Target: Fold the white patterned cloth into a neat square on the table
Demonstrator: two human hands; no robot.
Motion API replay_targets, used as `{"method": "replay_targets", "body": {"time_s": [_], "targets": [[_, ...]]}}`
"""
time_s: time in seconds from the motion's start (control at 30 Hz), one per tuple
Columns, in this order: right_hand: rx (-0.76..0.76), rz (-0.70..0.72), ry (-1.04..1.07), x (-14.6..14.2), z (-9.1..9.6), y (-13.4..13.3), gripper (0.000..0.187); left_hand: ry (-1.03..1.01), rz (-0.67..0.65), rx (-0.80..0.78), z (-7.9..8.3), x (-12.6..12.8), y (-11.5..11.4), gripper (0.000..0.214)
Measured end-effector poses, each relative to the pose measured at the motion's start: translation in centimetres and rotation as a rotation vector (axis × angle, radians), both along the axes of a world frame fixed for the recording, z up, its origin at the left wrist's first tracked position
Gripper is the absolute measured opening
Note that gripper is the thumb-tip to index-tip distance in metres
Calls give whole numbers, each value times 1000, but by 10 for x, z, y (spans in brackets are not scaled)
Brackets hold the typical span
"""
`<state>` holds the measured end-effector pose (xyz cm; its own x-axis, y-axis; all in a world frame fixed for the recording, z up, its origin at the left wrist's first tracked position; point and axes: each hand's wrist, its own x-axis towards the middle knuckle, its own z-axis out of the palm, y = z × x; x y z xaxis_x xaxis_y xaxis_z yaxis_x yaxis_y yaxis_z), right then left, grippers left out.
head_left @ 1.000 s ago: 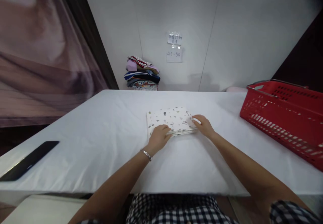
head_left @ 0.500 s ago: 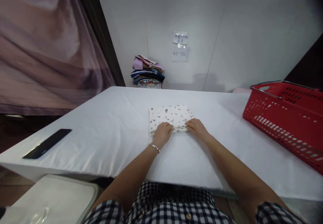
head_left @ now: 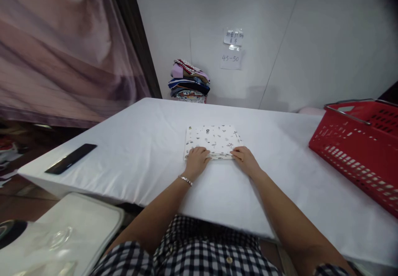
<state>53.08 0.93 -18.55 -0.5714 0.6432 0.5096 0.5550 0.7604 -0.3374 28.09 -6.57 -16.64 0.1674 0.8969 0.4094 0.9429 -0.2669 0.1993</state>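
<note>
A folded white cloth with small printed figures (head_left: 214, 139) lies flat near the middle of the white table (head_left: 155, 143). My left hand (head_left: 196, 160), with a bracelet at the wrist, curls its fingers over the cloth's near left edge. My right hand (head_left: 246, 160) grips the near right corner in the same way. Both hands rest on the table and hold the cloth's front edge.
A red plastic basket (head_left: 357, 143) stands at the right of the table. A black flat object (head_left: 71, 158) lies near the left edge. A stack of folded clothes (head_left: 189, 81) sits by the back wall. A white lidded box (head_left: 74, 230) is lower left.
My right hand has moved from the cloth's right side to its near right corner. The view has shifted back and to the left, so the box at lower left shows.
</note>
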Motion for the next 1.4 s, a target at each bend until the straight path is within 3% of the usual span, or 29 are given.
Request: {"method": "replay_targets", "body": {"time_s": [0.2,0.57,0.8,1.0,1.4], "targets": [[-65,13,-7,3,-3,1,29,-54,94,-35,3,-18,-14,19],[-95,-6,27,2,2,-5,29,-113,58,-93,4,-31,-13,19],[-110,-24,51,1,3,-8,30,-69,28,3,11,-6,-11,19],[-85,-21,92,1,0,-6,30,-62,-15,-33,6,19,3,17],[-124,-47,157,-2,4,-6,29,-262,45,-117,7,21,14,21]]}}
